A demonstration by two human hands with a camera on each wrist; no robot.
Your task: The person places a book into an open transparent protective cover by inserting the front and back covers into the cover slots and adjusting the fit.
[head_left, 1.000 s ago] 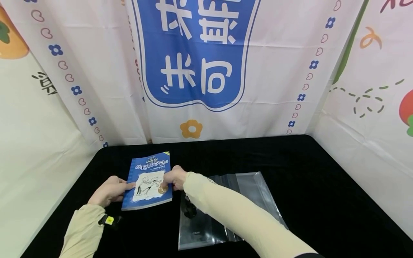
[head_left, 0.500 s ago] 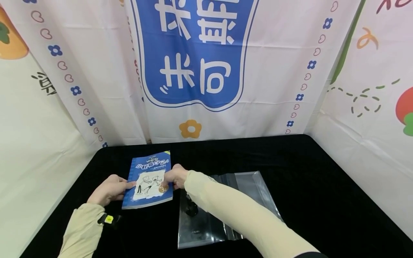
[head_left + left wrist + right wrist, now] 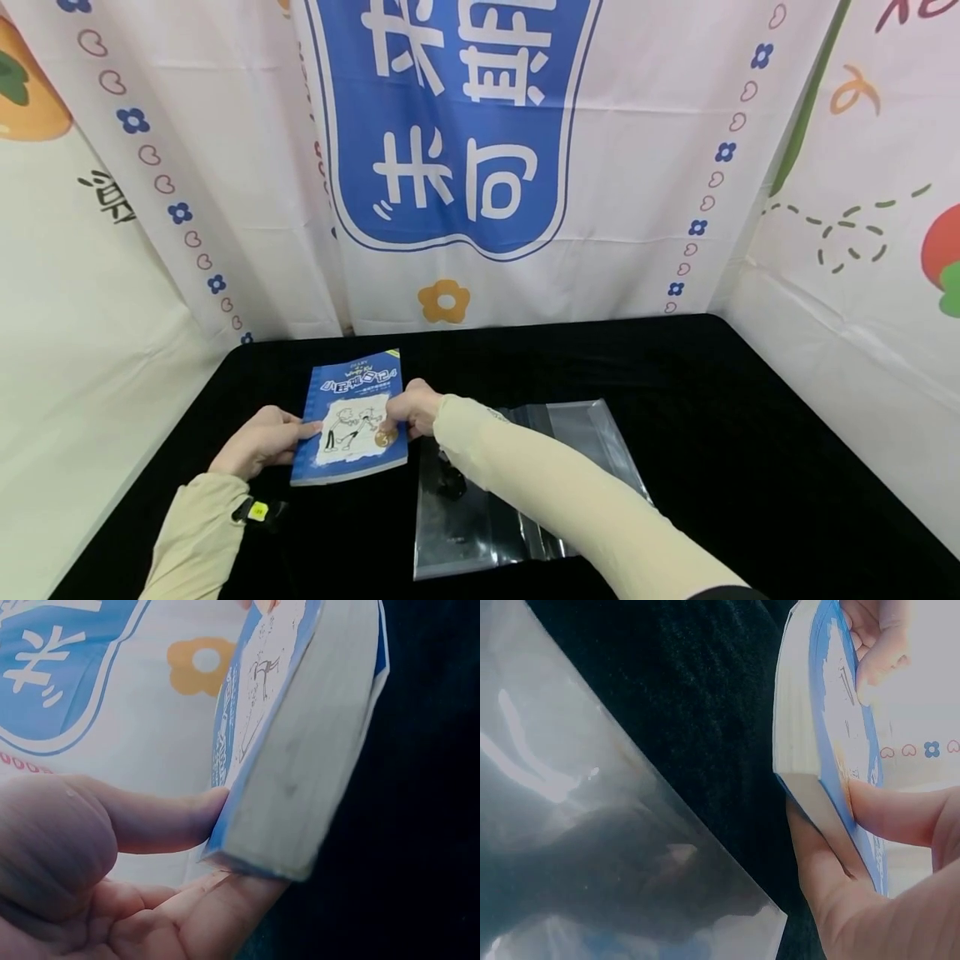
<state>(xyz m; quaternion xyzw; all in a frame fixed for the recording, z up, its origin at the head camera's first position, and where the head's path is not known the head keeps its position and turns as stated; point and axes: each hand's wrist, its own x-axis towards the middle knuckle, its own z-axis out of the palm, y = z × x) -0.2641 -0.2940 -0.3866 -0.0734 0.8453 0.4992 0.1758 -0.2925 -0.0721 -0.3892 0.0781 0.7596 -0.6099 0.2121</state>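
on the black cloth (image 3: pixel 750 458), the book (image 3: pixel 347 432) has edged slightly rightward.

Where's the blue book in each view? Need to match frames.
Head: book left of centre, cover up.
Left wrist: book upper centre-right, page edges toward camera.
Right wrist: book right of centre, running down from the top edge.
Shared landmark: white drawing panel on the cover.

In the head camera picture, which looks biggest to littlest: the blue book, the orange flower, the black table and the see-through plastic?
1. Black table
2. See-through plastic, partly hidden under a sleeve
3. Blue book
4. Orange flower
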